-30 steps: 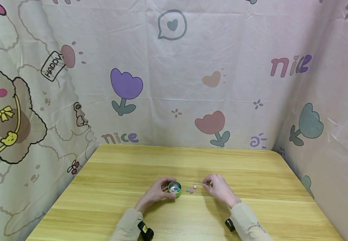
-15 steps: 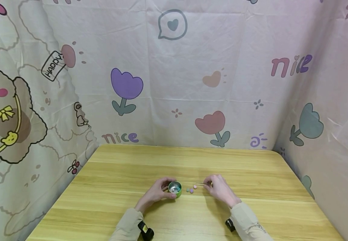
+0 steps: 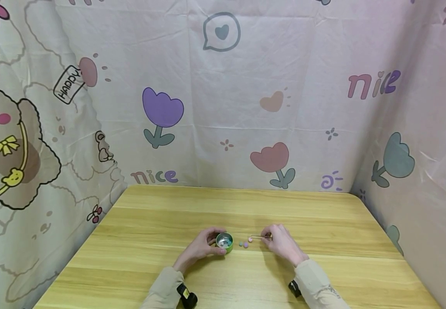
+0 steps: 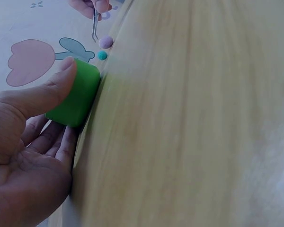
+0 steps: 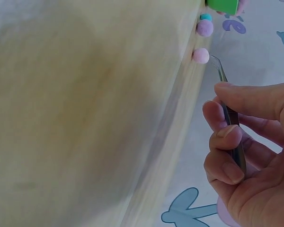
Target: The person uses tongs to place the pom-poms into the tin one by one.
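My left hand (image 3: 201, 247) grips a small green tin (image 3: 228, 249) from its left side, thumb in front and fingers behind. Inside its silvery hollow lie several small pale and teal balls. Between the thumb and fingers of my right hand (image 5: 255, 137) is a pair of bent-tip metal tweezers (image 5: 229, 113), pointing left. Their tips are right by a pale pink pompom (image 5: 201, 56) on the table. Closer to the tin sit a lilac pompom (image 5: 205, 28) and a smaller teal pompom (image 4: 102, 55), side by side. The left wrist view hides the pink pompom.
The wood-grain table (image 3: 161, 214) spans the space under both hands. Behind it and at both sides hangs a pale printed cloth (image 3: 223, 86). Black straps with small devices sit on both sleeves (image 3: 315, 279).
Barely anything differs. The right hand and tweezers have shifted very slightly, staying by the pink pompom. The left hand and tin hold their place.
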`<state>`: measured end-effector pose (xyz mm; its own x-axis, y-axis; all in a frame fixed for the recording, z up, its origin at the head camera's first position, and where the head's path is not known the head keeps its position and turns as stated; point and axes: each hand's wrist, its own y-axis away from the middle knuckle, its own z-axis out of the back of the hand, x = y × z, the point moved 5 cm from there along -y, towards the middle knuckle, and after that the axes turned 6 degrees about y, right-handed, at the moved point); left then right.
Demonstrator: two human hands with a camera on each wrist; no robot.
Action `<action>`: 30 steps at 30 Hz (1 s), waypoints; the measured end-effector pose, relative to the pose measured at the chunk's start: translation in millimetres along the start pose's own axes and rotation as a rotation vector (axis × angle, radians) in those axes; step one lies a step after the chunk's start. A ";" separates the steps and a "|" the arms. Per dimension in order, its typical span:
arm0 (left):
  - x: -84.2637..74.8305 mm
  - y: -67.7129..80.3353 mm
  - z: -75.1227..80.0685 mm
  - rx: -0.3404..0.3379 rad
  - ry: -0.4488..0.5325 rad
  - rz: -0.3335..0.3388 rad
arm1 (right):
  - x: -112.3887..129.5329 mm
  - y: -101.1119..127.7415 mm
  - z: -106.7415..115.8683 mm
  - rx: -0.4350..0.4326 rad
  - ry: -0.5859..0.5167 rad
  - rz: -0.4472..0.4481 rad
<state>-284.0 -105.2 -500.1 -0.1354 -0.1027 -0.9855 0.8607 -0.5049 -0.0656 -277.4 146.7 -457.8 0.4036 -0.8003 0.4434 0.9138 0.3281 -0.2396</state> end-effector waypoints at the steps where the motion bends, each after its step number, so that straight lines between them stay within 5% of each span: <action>1: 0.1 0.1 0.0 0.001 -0.001 0.000 | 0.0 0.0 -0.1 0.000 0.001 0.002; 30: 0.1 -0.2 -0.1 0.004 0.008 -0.004 | -0.9 -1.3 -3.6 0.020 0.013 0.005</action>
<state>-284.2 -105.0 -500.2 -0.1351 -0.0939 -0.9864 0.8583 -0.5085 -0.0692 -279.1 145.2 -461.0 0.4075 -0.8049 0.4313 0.9126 0.3420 -0.2241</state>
